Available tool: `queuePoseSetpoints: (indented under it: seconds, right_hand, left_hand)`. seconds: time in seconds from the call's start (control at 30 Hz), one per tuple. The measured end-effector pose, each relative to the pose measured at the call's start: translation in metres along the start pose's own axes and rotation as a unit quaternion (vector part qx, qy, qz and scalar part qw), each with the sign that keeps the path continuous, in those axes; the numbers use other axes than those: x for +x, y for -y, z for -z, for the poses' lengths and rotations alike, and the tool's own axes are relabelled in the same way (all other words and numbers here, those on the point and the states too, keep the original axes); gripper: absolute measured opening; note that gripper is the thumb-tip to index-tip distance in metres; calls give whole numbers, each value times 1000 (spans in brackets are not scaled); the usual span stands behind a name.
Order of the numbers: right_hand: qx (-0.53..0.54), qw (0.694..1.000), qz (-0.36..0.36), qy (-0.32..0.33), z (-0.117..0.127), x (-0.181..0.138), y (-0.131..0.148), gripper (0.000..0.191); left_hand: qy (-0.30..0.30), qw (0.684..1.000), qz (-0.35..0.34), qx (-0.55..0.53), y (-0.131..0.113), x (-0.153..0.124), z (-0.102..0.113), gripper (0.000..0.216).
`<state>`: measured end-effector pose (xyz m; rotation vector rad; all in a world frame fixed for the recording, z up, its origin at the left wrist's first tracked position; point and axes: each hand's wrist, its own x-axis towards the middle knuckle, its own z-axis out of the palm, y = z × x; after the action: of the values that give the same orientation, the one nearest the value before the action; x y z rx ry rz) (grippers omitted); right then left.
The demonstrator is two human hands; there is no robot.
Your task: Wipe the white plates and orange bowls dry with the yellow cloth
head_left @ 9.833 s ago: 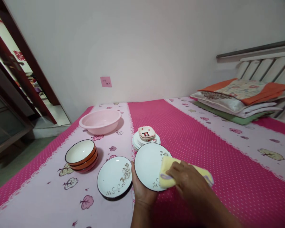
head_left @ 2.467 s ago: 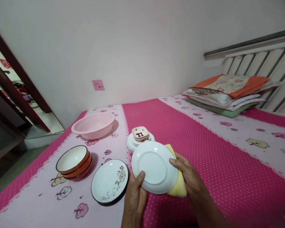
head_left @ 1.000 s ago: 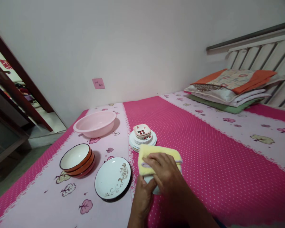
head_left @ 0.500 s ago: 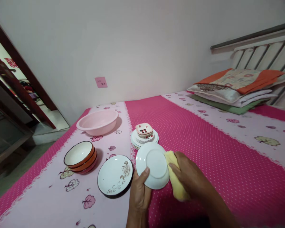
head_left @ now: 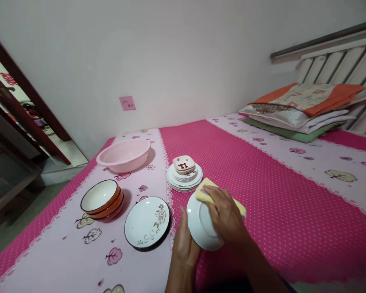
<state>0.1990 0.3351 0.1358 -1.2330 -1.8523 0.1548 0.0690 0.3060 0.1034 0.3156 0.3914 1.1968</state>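
the left hand [head_left: 184,244] clasps the lower left rim of the white plate [head_left: 199,228], held tilted with its underside up above the near edge of the bed [head_left: 277,195], while the right hand [head_left: 225,215] presses a yellow cloth [head_left: 203,193] flat against its far rim. with only one edge gripped, a hard push from the cloth could lever the plate loose. it could then drop onto the flowered plate [head_left: 146,221] just beside it or strike the stack of small plates [head_left: 184,179] further in, and china on china may chip.
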Motion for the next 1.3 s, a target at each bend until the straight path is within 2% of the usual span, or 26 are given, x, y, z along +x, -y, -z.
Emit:
queuePoseSetpoints:
  seconds: [0.17,0.27,0.37,0.53,0.6,0.67,0.77,0.87,0.97,1.07,1.17,1.23,1.3]
  right_hand:
    - [98,990,50,86,0,1,27,56]
    - [150,976,67,146,0,-1,31,59]
    - [172,961,89,199,3,-6,30,58]
    - [175,937,38,301,29,-8,35,50]
    - [149,932,18,329,41,-7,38,46]
    - [113,937,-2,329,51,-6,39,44]
    - [55,948,-37,312,60,-7,29,42]
    - [8,958,-70,279,63,-7,7,39]
    - [-43,976,-114,178,64,-4,-18,38]
    - [-57,987,-147,35,65,1,-30,37]
    - [0,990,-122,-74,65,3,-24,34]
    - [37,991,-79,-103,63,4,-13,30]
    - [60,992,-38,-104,61,4,-3,28]
  left_hand:
    - [-40,997,-22,-66,-6,1,-1,56]
    - [-53,992,-43,-101,-12,0,-2,56]
    - [-56,989,-44,-127,-16,-2,1,46]
    - [-27,995,-15,-98,-21,0,9,52]
    - [-13,994,-52,-98,-23,2,14,51]
    - [-3,989,-101,-105,-25,5,20,47]
    - [-5,982,-156,-102,-31,8,30,46]
    - [0,980,-171,-97,-39,6,39,47]
    - [42,982,-154,-99,-47,2,46,48]
    - [92,981,-139,-101,-51,-2,48,52]
    - [125,978,-132,-102,-51,-4,47,55]
    - [131,977,-130,-104,-50,-4,45,56]
    - [121,978,-133,-102,-50,-4,43,57]
